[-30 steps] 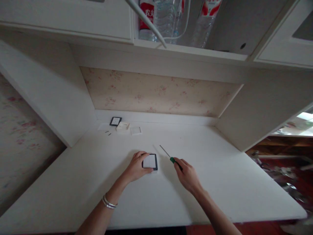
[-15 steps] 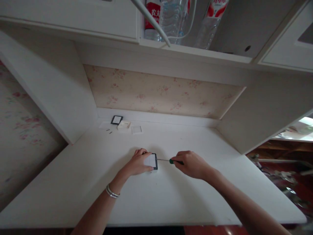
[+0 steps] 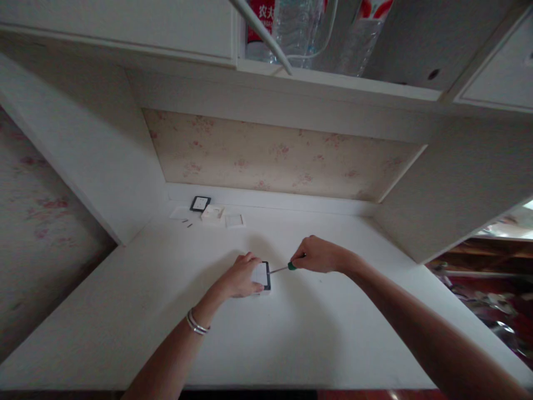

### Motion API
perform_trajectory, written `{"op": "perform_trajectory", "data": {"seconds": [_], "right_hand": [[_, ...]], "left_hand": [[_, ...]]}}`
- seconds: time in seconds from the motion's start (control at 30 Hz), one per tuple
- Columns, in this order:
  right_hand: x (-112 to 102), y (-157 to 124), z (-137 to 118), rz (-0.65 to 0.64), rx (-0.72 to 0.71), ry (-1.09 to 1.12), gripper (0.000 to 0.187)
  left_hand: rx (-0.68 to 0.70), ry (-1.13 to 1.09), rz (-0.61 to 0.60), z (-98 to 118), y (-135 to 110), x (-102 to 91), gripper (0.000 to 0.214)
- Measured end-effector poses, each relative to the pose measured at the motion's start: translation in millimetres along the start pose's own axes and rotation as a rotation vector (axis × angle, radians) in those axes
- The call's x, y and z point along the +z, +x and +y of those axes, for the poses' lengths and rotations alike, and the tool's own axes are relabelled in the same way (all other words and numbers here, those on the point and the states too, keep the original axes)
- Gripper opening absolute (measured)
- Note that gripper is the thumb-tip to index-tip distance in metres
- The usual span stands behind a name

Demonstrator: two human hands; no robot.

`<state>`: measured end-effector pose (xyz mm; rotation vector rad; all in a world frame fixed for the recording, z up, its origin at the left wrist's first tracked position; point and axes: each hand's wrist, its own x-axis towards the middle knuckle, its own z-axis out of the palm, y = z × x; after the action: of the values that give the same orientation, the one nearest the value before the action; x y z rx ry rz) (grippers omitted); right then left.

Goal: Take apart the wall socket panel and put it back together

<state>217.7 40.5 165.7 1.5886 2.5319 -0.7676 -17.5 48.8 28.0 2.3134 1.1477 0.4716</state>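
Switch plate [image 3: 262, 274], black frame, white face, flat on desk [image 3: 333, 339] near middle. Left hand [image 3: 239, 278] clamped over its left side, fingers curled on top, thumb at near edge. Right hand [image 3: 318, 255] closed round screwdriver [image 3: 282, 269], green collar showing; shaft slants down-left, tip at plate's right edge, contact probably but too small to confirm. Bracelets [image 3: 196, 324] on left wrist. Far back left: black-framed socket [image 3: 200, 204], white housing [image 3: 212, 213], square frame [image 3: 235, 220], two screws [image 3: 187, 223]. Bottles [image 3: 300, 28] on shelf above.
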Motion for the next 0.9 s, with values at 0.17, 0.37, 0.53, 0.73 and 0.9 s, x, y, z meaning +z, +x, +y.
{"op": "perform_trajectory", "data": {"seconds": [0.17, 0.37, 0.53, 0.73, 0.9], "right_hand": [[24, -9, 49, -0.067, 0.164, 0.558, 0.032], [55, -16, 73, -0.078, 0.318, 0.842, 0.034], [72, -14, 83, -0.084, 0.415, 1.029, 0.028], [54, -24, 61, 0.013, 0.217, 0.668, 0.033], [27, -32, 9, 0.235, -0.166, -0.178, 0.024]], "left_hand": [[0.002, 0.012, -0.028, 2, 1, -2.2, 0.059], [0.028, 0.005, -0.039, 2, 4, -3.5, 0.059], [0.034, 0.021, -0.050, 5, 5, -5.1, 0.059], [0.031, 0.024, -0.057, 9, 5, -7.2, 0.056], [0.046, 0.030, -0.043, 9, 4, -6.8, 0.060]]}}
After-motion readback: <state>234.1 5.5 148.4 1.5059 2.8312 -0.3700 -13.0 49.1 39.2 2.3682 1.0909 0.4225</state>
